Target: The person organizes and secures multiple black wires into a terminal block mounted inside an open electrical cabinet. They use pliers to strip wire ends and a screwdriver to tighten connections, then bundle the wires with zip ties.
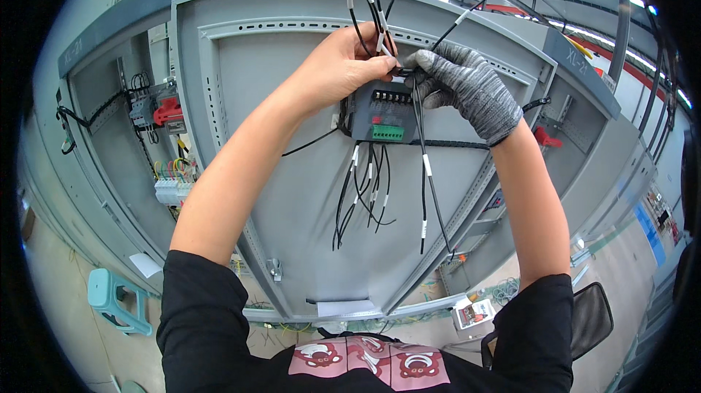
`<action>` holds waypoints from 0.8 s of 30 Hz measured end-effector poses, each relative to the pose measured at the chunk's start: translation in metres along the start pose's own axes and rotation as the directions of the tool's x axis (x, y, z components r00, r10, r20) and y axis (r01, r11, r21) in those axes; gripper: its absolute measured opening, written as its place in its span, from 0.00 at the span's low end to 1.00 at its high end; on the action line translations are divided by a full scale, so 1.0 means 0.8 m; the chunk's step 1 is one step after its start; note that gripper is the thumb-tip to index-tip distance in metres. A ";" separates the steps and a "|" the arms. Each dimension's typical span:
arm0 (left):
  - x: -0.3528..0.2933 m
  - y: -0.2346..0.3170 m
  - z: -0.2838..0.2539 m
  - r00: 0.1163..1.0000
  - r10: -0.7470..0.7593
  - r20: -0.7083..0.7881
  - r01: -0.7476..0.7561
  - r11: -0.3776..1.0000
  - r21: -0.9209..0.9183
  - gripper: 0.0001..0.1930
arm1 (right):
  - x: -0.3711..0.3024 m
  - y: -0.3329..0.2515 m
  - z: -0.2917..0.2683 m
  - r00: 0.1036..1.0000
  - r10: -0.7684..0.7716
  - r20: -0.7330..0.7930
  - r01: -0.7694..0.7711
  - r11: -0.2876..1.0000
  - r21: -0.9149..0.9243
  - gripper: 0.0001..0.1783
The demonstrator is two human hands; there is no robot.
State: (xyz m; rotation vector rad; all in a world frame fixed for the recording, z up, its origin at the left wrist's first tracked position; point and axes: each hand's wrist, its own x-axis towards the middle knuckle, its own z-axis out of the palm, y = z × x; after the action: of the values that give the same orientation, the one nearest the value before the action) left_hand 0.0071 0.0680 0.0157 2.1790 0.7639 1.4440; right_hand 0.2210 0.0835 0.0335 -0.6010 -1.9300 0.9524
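A dark meter module (pixel 383 112) with a black terminal row and a green connector (pixel 388 132) is mounted on the grey cabinet door (pixel 321 196). My bare left hand (pixel 343 68) is closed around a bunch of black wires (pixel 378 9) with white marker sleeves, just above the module. My right hand (pixel 467 86), in a grey knitted glove, pinches beside it, fingertips nearly meeting the left thumb. Black wires (pixel 422 152) hang down from that pinch; a small dark piece between the fingertips is too small to name. More loose black wires (pixel 358 196) dangle beneath the module.
Left, an open cabinet holds a red switch handle (pixel 169 113) and white breakers (pixel 171 192). Another red handle (pixel 546 137) sits in the right cabinet. A turquoise stool (pixel 117 298) stands at lower left, a white box (pixel 473 314) and black chair (pixel 590 320) at lower right.
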 end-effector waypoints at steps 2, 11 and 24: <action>-0.003 -0.004 -0.002 1.000 0.014 0.003 -0.014 1.000 -0.018 0.10 | 0.004 -0.006 -0.001 0.998 0.006 -0.060 -0.015 0.989 -0.147 0.16; -0.006 -0.013 -0.001 0.997 0.075 0.014 -0.074 0.995 -0.074 0.10 | 0.013 -0.010 0.018 0.887 -0.448 -0.115 0.277 0.714 -0.643 0.16; -0.009 -0.012 0.005 0.994 0.107 -0.003 -0.107 0.994 -0.030 0.10 | -0.002 -0.002 0.039 0.838 -0.527 -0.138 0.231 0.574 -0.786 0.15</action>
State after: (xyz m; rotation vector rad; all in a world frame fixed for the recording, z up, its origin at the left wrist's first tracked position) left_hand 0.0063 0.0709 0.0036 2.2270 0.6300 1.4992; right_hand 0.1946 0.0697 0.0237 -0.6951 -1.9361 -0.2964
